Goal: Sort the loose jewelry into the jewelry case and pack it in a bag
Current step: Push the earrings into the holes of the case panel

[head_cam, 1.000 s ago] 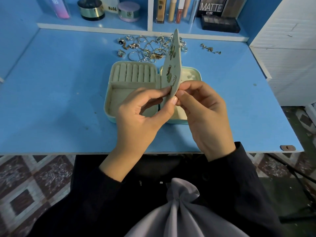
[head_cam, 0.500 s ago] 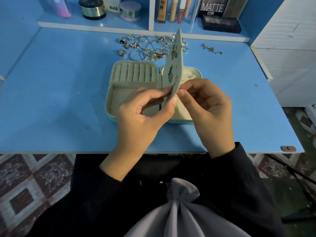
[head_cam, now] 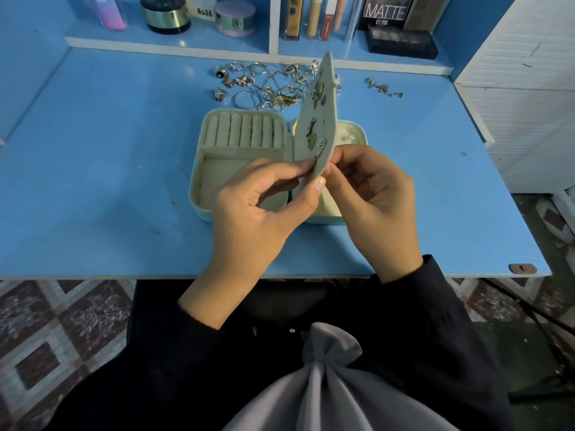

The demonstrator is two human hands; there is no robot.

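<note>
A pale green jewelry case (head_cam: 199,169) lies open on the blue table (head_cam: 93,181), with ring rolls in its left half. Its beige middle flap (head_cam: 323,126) stands upright, edge toward me, with several earrings pinned on its left face. My left hand (head_cam: 261,209) pinches the flap's near lower corner between thumb and forefinger. My right hand (head_cam: 376,200) has its fingertips pinched at the back of that same corner; what they hold is hidden. A pile of loose jewelry (head_cam: 267,88) lies behind the case, and a few more pieces (head_cam: 384,88) lie to the right.
A shelf along the back holds cosmetics: jars (head_cam: 169,14), tubes (head_cam: 314,17) and a black palette (head_cam: 401,42). A white cabinet (head_cam: 529,104) stands at the table's right. A grey cloth (head_cam: 329,387) rests on my lap below the table's front edge.
Both hands stay pinched at the flap's lower corner; only the fingertips have shifted slightly. The flap remains upright.
</note>
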